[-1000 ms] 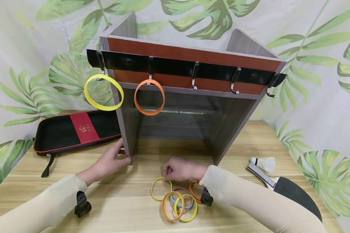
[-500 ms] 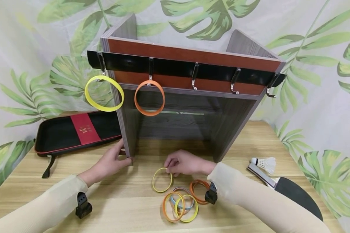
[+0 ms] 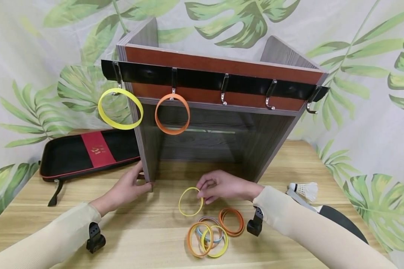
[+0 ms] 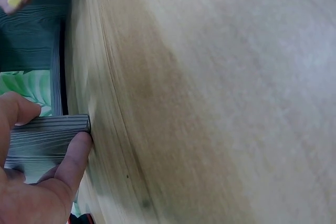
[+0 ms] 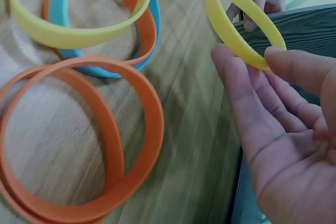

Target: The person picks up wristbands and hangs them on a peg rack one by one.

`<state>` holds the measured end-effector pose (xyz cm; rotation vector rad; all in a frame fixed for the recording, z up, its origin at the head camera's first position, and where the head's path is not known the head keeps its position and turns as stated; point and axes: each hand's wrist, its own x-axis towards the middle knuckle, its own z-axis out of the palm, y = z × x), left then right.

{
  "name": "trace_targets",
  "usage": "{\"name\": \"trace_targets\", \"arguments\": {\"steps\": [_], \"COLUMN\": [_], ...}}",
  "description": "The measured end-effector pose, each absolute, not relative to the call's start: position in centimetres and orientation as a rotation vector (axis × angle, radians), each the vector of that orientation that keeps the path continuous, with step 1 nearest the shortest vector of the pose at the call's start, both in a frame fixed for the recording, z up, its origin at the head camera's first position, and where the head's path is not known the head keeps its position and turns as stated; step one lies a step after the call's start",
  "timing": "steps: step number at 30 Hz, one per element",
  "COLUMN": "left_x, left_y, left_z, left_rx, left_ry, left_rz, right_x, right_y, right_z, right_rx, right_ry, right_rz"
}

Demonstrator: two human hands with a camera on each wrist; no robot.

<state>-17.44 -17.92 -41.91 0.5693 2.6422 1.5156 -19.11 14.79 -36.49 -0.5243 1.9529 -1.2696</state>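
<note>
My right hand [image 3: 227, 185] pinches a yellow silicone wristband [image 5: 231, 38] between thumb and fingertips, in front of the grey wooden shelf unit's [image 3: 144, 160] opening. My left hand [image 3: 124, 192] grips the bottom front edge of the shelf's left side panel [image 4: 50, 124], its thumb and fingers on opposite faces. Across the top front runs a black hook rail [image 3: 198, 79]. A yellow wristband [image 3: 121, 126] hangs from its leftmost hook, an orange wristband [image 3: 173, 132] from the second. Below my right hand lie a pair of orange wristbands [image 5: 152, 124] and an overlapping pile with yellow, blue and orange wristbands [image 3: 189, 244].
A black case [image 3: 64, 157] with a red band lies left of the shelf on the wooden table [image 3: 148, 239]. At the right are a shuttlecock [image 3: 306, 190] and a table tennis bat [image 3: 340, 220], partly behind my right sleeve. A leaf-patterned cloth [image 3: 357, 112] hangs behind.
My right hand has lifted the yellow wristband off the table beside the pile and moved it up and to the right. My left hand keeps its grip on the panel.
</note>
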Motion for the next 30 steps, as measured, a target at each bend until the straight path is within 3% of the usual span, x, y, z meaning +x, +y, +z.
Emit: {"name": "trace_targets", "arguments": {"steps": [30], "left_x": [-17.5], "left_y": [-18.0], "left_z": [-42.0], "left_rx": [0.579], "left_ry": [2.663], "left_rz": [1.493], "right_x": [-15.1], "right_y": [15.9], "right_z": [-24.1], "right_rx": [-0.787], "right_ry": [1.739], "right_rz": [-2.136]}}
